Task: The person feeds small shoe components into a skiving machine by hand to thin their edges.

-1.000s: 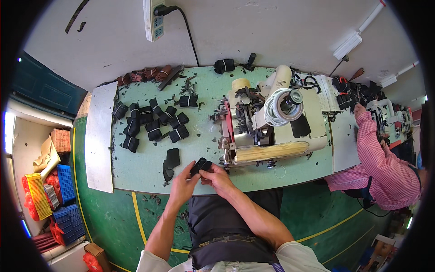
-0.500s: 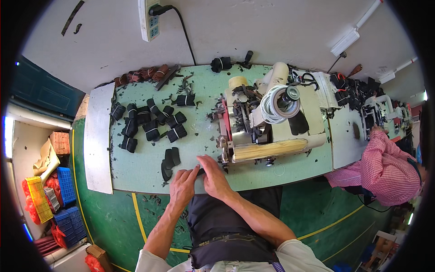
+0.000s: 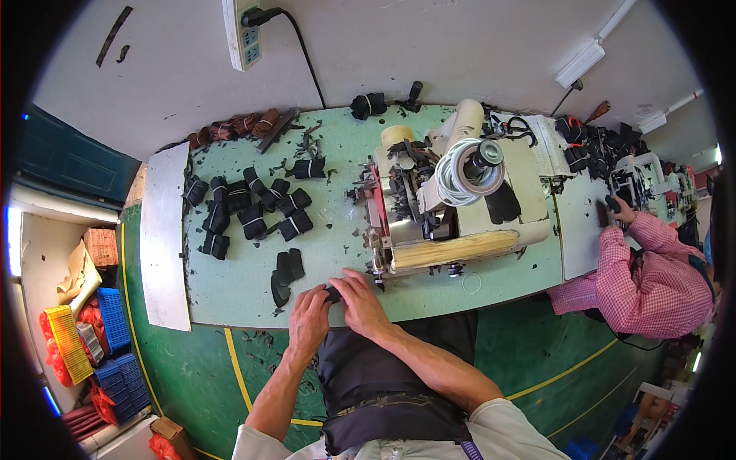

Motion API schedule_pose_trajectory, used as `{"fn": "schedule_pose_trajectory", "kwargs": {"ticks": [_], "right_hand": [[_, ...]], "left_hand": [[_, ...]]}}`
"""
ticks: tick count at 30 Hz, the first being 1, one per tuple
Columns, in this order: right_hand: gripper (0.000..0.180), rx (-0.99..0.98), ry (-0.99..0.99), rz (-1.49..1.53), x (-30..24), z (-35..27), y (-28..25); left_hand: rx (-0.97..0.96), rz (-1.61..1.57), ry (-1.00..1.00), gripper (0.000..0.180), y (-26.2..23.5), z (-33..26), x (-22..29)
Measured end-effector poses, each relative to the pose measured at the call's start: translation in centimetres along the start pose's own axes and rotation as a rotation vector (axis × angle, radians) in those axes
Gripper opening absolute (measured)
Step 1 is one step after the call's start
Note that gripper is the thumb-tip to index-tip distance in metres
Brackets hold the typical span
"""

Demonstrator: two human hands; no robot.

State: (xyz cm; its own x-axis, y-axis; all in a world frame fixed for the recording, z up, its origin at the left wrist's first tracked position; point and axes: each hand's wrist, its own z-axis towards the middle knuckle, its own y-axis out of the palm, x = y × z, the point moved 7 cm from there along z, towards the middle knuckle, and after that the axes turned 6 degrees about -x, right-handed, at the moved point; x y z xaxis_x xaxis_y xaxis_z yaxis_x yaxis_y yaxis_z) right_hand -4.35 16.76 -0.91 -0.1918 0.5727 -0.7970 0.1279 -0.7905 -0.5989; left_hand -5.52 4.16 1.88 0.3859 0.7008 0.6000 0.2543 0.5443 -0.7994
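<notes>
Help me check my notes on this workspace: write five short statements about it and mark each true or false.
1. The left hand and right hand are together at a small dark piece. True.
2. The cluster of tied black bundles lies right of the nearest machine. False: the black bundles lie left of the machine.
3. A black plug sits in the white power strip. True.
4. The co-worker wears a plain green top. False: the co-worker's top is pink and checked.
5. A yellow basket stands at the picture's left side. True.
</notes>
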Motion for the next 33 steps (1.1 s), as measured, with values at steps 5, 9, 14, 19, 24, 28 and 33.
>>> {"fn": "schedule_pose_trajectory", "kwargs": {"ticks": [5,9,14,19,24,28,33], "right_hand": [[0.054,0.015,0.06,-0.004,0.5,-0.4,-0.1],[0.038,-0.028,0.045,0.028,1.0,-0.4,-0.1],[0.033,0.084,-0.017,0.042,0.2,-0.8,-1.1],[0.033,-0.037,0.008,0.037,0.6,-1.0,-0.1],[0.03,0.002,0.229,0.193,-1.1,-1.2,-4.1],[0.027,-0.028,0.535,0.838,-0.7,-3.2,-6.5],[0.026,0.082,0.619,1.13,-1.5,-3.3,-11.5]], "left_hand": [[0.082,-0.094,-0.096,0.019,-0.4,-0.3,-0.7],[0.208,-0.085,-0.275,0.012,-1.9,0.0,-1.7],[-0.042,-0.138,-0.1,0.018,-0.4,0.6,-1.4],[-0.072,-0.226,-0.11,0.024,0.1,-0.4,-1.0],[-0.132,-0.43,-0.366,0.03,-0.1,-0.9,-2.9],[-0.332,-0.534,-0.289,0.03,-2.3,1.3,1.4],[-0.493,-0.683,-0.273,0.03,-3.6,5.0,6.5]]}}
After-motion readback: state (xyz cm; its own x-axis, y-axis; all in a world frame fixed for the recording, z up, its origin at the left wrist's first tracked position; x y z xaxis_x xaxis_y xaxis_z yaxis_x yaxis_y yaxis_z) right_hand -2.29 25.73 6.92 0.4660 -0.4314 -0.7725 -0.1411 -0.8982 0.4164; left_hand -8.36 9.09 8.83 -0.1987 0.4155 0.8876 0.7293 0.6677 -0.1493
